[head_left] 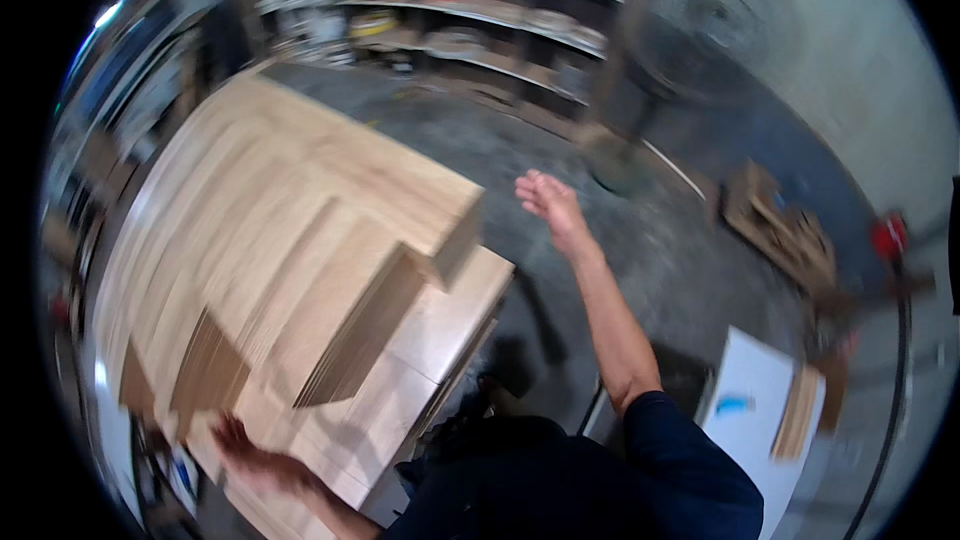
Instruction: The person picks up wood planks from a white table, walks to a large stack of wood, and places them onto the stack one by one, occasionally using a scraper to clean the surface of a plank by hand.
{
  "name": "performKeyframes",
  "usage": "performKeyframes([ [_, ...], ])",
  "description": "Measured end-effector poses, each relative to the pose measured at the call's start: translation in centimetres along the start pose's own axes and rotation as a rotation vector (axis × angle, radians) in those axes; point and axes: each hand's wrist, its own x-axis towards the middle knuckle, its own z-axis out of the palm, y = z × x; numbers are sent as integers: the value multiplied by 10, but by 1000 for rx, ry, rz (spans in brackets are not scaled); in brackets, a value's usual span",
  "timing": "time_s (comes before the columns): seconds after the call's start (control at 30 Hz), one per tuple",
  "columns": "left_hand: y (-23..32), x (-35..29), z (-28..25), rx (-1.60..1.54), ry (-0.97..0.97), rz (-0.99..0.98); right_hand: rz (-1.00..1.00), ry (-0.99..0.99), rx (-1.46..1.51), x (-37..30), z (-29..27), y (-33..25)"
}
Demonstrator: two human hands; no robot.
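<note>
Stacks of pale wooden boards (370,160) lie in front of me on the left, piled in steps of several heights. My left hand (250,455), blurred by motion, is over the near left part of the boards, close to the cut edges of a lower stack (210,365). Its fingers look loosely stretched and nothing shows in them; whether it touches the wood I cannot tell. To the right of the tallest stack my right hand (550,202) is raised over the floor. Its fingers are curled together, with nothing visible in them, apart from the boards.
Shelves (480,10) with round items and coils stand at the far wall. A pedestal fan (715,20) is at the far right. Wood scraps (780,220) lie along the right wall. A white panel (750,380) with a light-blue item and a wooden strip lies at my right.
</note>
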Motion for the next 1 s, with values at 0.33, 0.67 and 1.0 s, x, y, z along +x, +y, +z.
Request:
performKeyframes([
  [0.33,38,-154,82,-310,-1424,-422,213,1193,225,-521,-102,148],
  [0.67,143,-234,94,-481,-2241,-396,-106,2199,362,-834,29,129],
  [1.0,316,-469,-108,-756,-2883,217,-515,2920,231,-1129,8,202],
])
